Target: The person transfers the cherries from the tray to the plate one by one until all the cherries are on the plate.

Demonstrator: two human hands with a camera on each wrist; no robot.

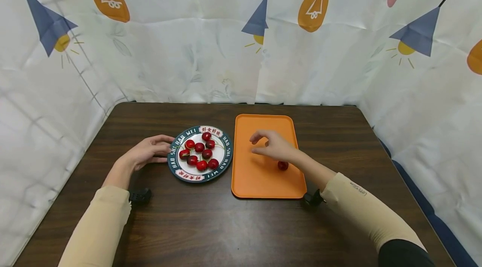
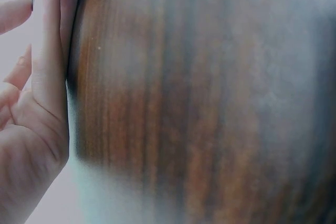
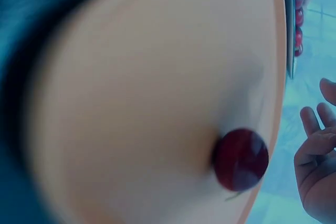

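A round plate (image 1: 173, 162) with a dark teal, lettered rim holds several red cherries (image 1: 199, 147). At its left edge my left hand (image 1: 150, 152) touches the rim with fairly straight fingers. In the left wrist view, that hand (image 2: 39, 93) reaches up along the left side, beside blurred wood. Over the orange tray (image 1: 248, 183), my right hand (image 1: 273, 145) hovers with loosely bent fingers and thumb apart, nothing visible between them. One cherry (image 1: 283, 165) lies on the tray below the right wrist. Close up in the right wrist view, this cherry (image 3: 241, 159) shows a short green stem.
Plate and tray sit side by side on a dark wooden table (image 1: 180, 225), a narrow gap between them. A white patterned curtain (image 1: 169, 57) hangs behind the table and along both sides. Black wrist devices (image 1: 140, 196) are worn at both wrists.
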